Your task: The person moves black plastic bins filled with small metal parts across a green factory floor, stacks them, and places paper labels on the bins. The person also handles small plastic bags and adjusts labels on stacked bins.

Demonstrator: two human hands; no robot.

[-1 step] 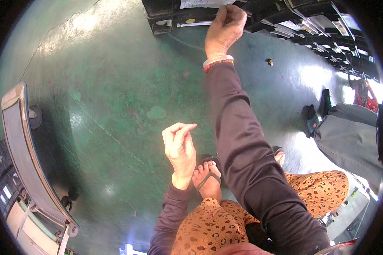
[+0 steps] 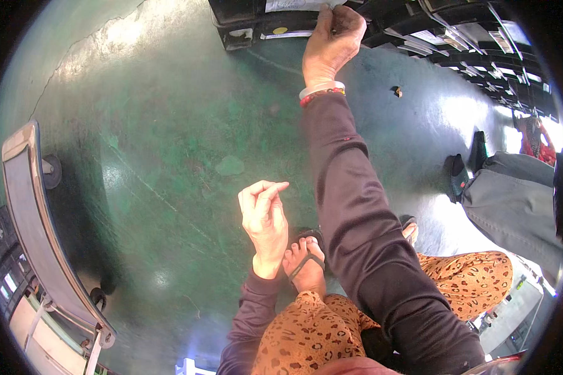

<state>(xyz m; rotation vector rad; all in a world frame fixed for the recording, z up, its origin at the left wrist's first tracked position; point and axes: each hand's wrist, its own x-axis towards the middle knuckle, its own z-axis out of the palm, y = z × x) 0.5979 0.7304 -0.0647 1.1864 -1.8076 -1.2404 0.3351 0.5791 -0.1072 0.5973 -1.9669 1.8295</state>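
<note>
My right hand (image 2: pixel 333 45) reaches far forward to a black crate (image 2: pixel 236 24) at the top edge. Its fingers curl in toward the thumb beside a white paper label (image 2: pixel 297 5) on the crate's side. Whatever the fingertips may hold is hidden. A pale bangle (image 2: pixel 326 86) and red beads circle that wrist. Nearer to me, my left hand (image 2: pixel 266 222) hovers over the green floor (image 2: pixel 169 187), above my sandalled foot (image 2: pixel 306 265). Its fingers are bent and pressed together, and nothing shows in them.
Racks of black crates (image 2: pixel 481 59) with white labels run along the far right. At the left stands a wheeled cart (image 2: pixel 40 219) with a grey panel. Another person's grey trouser leg (image 2: pixel 513 190) and dark shoe are at the right. A small brown scrap (image 2: pixel 398 92) lies on the floor.
My right hand has shifted very slightly, its fingertips turning a little by the crate. My left hand stays where it was.
</note>
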